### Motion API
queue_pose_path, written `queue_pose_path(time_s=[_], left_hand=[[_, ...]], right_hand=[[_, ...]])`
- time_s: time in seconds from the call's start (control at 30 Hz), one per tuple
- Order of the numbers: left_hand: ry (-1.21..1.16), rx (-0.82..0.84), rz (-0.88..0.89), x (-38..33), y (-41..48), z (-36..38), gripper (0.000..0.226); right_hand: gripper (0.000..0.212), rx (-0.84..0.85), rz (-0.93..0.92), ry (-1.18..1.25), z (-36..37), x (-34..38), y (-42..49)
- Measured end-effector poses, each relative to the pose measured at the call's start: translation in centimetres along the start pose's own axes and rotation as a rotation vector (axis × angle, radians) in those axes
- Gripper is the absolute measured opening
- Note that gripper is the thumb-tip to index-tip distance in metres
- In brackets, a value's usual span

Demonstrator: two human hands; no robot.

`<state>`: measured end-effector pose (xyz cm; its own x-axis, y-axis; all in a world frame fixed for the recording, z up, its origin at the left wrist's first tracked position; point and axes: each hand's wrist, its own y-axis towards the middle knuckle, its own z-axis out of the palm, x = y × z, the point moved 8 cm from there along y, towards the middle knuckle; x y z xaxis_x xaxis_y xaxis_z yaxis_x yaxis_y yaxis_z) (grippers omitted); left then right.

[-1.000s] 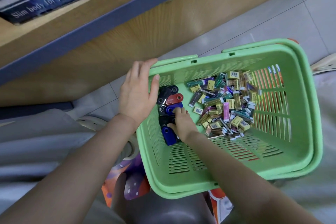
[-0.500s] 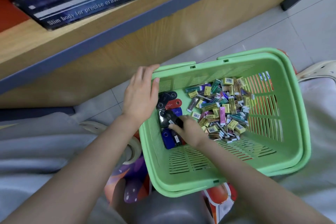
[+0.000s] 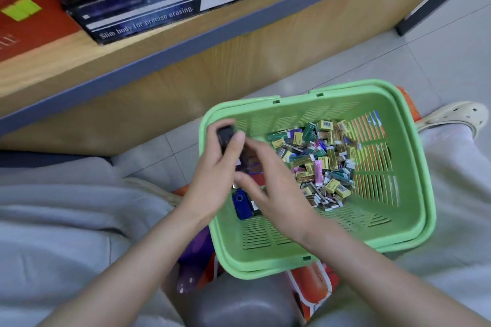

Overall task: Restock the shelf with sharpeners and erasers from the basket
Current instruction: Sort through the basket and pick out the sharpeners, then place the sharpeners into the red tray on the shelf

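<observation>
Pinching a black sharpener (image 3: pixel 225 135), the left hand (image 3: pixel 212 180) hovered nearer the shelf (image 3: pixel 66 61); the right hand's (image 3: pixel 276 188) blurred fingers, hold unclear, lay just right.

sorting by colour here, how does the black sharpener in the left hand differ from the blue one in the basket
Colour: the black sharpener is dark, the blue sharpener bright blue. State: the black sharpener is gripped in the left hand over the basket; the blue sharpener lies loose on the basket floor. The black sharpener is blurred and partly covered by the thumb; the blue sharpener shows a round hole. Both look small.
</observation>
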<state>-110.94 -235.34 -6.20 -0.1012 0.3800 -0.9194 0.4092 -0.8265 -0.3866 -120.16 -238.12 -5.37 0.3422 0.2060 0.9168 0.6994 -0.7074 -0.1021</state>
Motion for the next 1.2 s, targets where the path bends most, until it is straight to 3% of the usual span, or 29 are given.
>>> queue_pose_path(time_s=[0.07,0.17,0.3,0.37,0.47,0.63,0.73,0.87,1.2], left_hand=[[0.021,-0.028,-0.003,0.0,0.0,-1.6,0.022],[0.063,-0.043,-0.014,0.1,-0.4,-3.3,0.033],[0.2,-0.13,0.018,0.3,-0.2,-5.5,0.04],[0.21,-0.132,0.004,0.5,0.0,-6.0,0.044],[0.135,-0.113,0.009,0.4,0.2,-5.7,0.034],[0.07,-0.107,-0.034,0.7,0.6,-5.4,0.017],[0.073,-0.102,-0.049,0.9,0.3,-5.6,0.03],[0.03,-0.117,-0.101,1.3,-0.4,-6.0,0.027],[-0.048,-0.131,-0.119,0.0,-1.1,-6.9,0.007]], right_hand=[[0.039,0.001,-0.009,-0.085,0.5,-1.5,0.0],[0.034,0.022,0.188,-0.21,1.1,-7.6,0.2],[0.053,0.263,0.492,-0.316,3.7,-16.6,-0.4],[0.063,0.295,0.587,-0.292,5.1,-19.1,-0.6],[0.072,0.283,0.685,-0.209,7.1,-21.2,-0.2],[0.059,0.283,0.658,-0.367,8.8,-21.9,0.9],[0.054,0.381,0.599,-0.551,9.5,-21.8,1.3],[0.051,0.439,0.506,-0.703,10.2,-21.4,2.2],[0.044,0.428,0.403,-0.433,7.0,-16.1,2.9]])
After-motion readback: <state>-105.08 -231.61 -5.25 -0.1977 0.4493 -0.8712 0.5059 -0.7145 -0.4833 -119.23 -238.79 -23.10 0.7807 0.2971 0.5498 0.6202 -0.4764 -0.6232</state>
